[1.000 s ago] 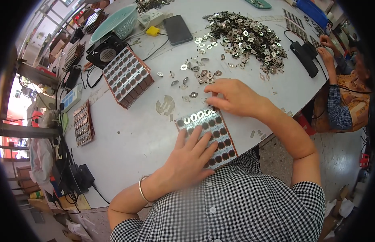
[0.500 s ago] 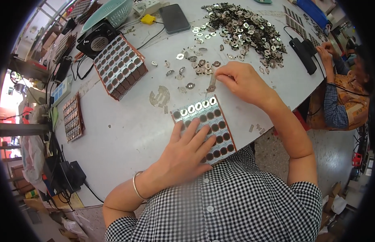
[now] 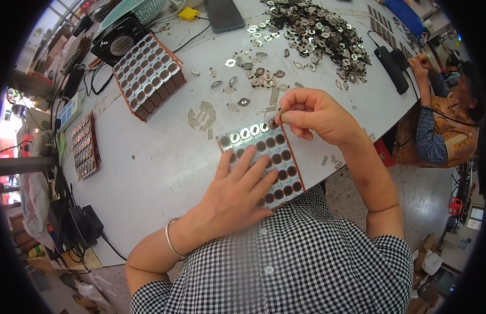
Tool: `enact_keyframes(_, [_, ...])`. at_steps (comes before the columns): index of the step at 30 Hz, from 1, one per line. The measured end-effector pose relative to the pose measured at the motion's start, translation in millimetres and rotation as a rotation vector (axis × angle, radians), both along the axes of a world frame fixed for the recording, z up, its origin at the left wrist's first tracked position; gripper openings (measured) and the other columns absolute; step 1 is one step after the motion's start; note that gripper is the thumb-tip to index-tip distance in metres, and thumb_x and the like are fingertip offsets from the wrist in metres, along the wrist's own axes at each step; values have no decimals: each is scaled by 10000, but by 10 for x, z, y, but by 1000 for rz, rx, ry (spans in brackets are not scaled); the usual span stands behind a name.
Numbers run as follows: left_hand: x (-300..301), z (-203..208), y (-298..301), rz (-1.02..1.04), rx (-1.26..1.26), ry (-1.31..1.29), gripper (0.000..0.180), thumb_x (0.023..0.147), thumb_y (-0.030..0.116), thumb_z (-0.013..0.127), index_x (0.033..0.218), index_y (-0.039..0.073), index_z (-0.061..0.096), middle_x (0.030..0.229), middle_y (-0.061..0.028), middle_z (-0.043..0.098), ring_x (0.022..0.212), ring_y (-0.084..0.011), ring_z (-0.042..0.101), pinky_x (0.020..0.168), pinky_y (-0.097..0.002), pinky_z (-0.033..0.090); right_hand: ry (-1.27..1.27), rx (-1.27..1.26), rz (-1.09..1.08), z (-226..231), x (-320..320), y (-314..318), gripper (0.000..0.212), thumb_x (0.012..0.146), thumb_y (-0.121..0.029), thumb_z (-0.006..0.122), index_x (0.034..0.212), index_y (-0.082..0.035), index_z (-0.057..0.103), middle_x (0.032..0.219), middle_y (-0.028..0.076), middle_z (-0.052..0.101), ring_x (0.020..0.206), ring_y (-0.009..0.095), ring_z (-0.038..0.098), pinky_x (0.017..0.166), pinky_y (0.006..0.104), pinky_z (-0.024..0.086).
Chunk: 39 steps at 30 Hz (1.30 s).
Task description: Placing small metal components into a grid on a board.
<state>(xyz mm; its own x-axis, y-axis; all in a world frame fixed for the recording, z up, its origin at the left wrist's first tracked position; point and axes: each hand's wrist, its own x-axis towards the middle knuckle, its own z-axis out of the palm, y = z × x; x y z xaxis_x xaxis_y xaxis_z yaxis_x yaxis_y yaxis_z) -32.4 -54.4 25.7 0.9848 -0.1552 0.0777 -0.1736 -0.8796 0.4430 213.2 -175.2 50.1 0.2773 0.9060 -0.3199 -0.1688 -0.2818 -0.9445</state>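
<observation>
A panel of small circuit boards (image 3: pixel 282 157) with rows of dark round pads lies at the table's near edge. My left hand (image 3: pixel 235 183) rests on it, fingers spread flat. Along its far row several pads carry shiny white rings with dark diamond centres (image 3: pixel 254 130). At that row's right end, my right hand (image 3: pixel 316 115) pinches a small round metal clip (image 3: pixel 273 123) between thumb and forefinger. The clip is over the corner pad, partly hidden by the fingertips; whether it touches cannot be told. Just beyond lie a narrow grey strip (image 3: pixel 275 97) and loose metal clips (image 3: pixel 261 78).
A big heap of metal clips (image 3: pixel 326 39) covers the far right. Left stand a stack of panels (image 3: pixel 149 73), a black fan (image 3: pixel 116 44) and a panel fitted with clips (image 3: pixel 85 149). A phone (image 3: pixel 223 14) lies at the back. Another person (image 3: pixel 444 120) works at the right.
My right hand has come nearer, from the grey strip to the panel's far right corner, with a clip taken from the strip. My left hand stays on the panel. The view has shifted slightly.
</observation>
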Motion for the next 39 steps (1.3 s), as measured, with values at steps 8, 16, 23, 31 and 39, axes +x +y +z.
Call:
enact_keyframes(8, [13, 2, 6, 6, -25, 16, 747, 795, 475, 796, 1397, 82, 596, 1477, -183, 516, 1452, -425, 393, 1184, -632, 241, 21, 111, -126, -37, -157, -248, 84, 1001, -64, 636, 1064, -14, 657, 897, 54, 698, 617, 41, 572, 541, 206, 473])
enact_keyframes(16, [26, -13, 34, 22, -16, 8, 728, 810, 460, 790, 1402, 84, 595, 1498, -188, 501, 1469, -423, 373, 1197, -626, 223, -155, 4, -178, -41, -183, -397, 149, 1011, -76, 627, 1119, 6, 687, 871, 15, 668, 670, 42, 581, 588, 209, 484])
enact_keyframes(23, [37, 2, 18, 44, -42, -62, 740, 689, 358, 884, 1318, 63, 629, 1418, -176, 549, 1396, -398, 458, 1140, -619, 315, -26, 83, -202, -44, -254, -346, 143, 985, -39, 633, 1103, 6, 700, 884, 12, 668, 656, 36, 574, 573, 201, 470])
enact_keyframes(31, [45, 14, 31, 36, -47, -42, 746, 699, 357, 882, 1331, 61, 620, 1430, -181, 545, 1399, -402, 458, 1135, -619, 319, -280, 135, -274, -76, -346, -296, 162, 966, -14, 650, 1109, 0, 725, 890, -24, 661, 680, 10, 551, 595, 175, 443])
enact_keyframes(39, [37, -19, 56, 13, -26, 32, 710, 831, 476, 768, 1401, 89, 595, 1499, -183, 499, 1462, -418, 381, 1190, -623, 225, -197, 105, -316, -53, -367, -311, 175, 970, -9, 650, 1130, 8, 717, 913, -16, 683, 707, 15, 560, 632, 177, 465])
